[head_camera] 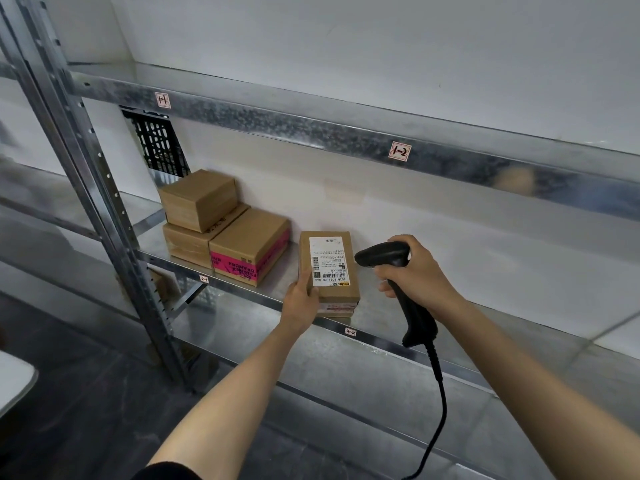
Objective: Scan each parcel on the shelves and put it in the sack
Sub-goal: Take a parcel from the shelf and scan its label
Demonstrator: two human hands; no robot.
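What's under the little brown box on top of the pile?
A flatter cardboard box, its front and right edge showing. The little box hides the rest of its top.

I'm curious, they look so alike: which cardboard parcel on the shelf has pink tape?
The parcel with pink tape, between the stack of two parcels and the white-labelled parcel that the left hand holds. Only it carries a broad pink band.

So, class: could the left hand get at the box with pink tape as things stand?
Probably yes: the pink-taped box sits just beside the left hand on the same shelf, nothing between, though that hand holds the labelled box.
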